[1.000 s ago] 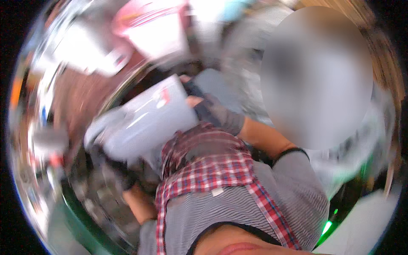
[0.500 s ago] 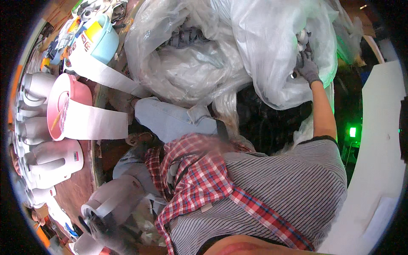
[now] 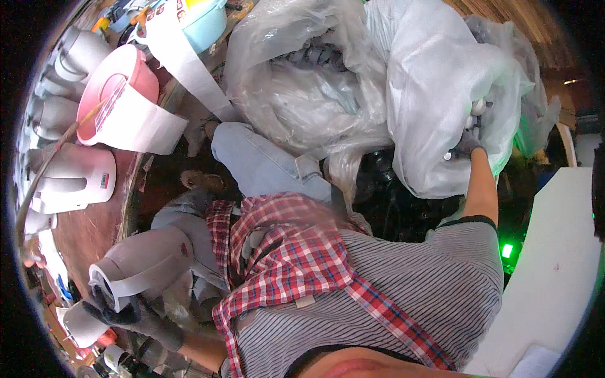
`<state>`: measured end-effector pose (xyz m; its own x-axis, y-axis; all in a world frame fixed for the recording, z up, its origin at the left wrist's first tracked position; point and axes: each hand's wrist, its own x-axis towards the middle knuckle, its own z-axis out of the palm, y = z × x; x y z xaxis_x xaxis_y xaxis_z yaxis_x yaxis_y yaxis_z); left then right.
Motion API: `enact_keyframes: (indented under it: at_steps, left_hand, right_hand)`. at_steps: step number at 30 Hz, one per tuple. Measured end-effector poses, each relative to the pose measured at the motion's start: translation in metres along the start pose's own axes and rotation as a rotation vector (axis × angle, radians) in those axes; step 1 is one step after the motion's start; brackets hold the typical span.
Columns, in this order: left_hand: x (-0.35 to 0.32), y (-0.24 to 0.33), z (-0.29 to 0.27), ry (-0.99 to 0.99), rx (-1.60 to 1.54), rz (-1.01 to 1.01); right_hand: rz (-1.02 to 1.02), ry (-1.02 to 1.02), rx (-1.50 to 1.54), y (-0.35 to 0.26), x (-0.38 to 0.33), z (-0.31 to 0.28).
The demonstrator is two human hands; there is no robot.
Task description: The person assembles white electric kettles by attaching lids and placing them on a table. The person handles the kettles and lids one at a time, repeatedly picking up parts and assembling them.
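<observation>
Raised, grey kettle body (image 3: 148,261) fills left fingers (image 3: 123,313).

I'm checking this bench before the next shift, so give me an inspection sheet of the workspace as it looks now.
Surface: brown worktable along the left, crowded.
Job's things: grey plastic kettle body; big clear plastic bag of small parts.
Clutter: white kettle shells, pink tape roll with white strip, light blue tub, second clear bag of grey parts.
Grippers: left hand, dark-gloved, fingers closed on the kettle body's rim; right hand, gloved, gripping the big clear bag's edge.
Cables: a thin tan cord curves over the table.
Surroundings: white panel at right, small green light.
</observation>
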<state>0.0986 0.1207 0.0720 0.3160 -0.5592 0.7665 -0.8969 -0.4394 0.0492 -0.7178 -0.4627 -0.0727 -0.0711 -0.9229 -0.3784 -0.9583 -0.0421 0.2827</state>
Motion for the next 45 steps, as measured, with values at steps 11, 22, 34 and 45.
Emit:
enact_keyframes:
  at_steps: [11,22,34,45]
  left_hand:
    - [-0.012,0.028,0.016,-0.071,-0.610,-0.530]
    - [0.044,0.114,0.045,-0.103,-0.582,-0.365]
    - [0.042,0.133,0.052,0.022,-0.416,-0.380]
    - [0.047,0.132,0.056,-0.056,-0.457,-0.419]
  right_hand:
    - [-0.286,0.885,0.490,-0.031,-0.060,-0.239]
    - [-2.118,0.396,0.181,-0.568,-0.357,-0.329]
    - [-2.143,0.298,-0.149,-0.597,-0.385,-0.323]
    - [-2.412,0.564,-0.034,-0.601,-0.392,-0.343]
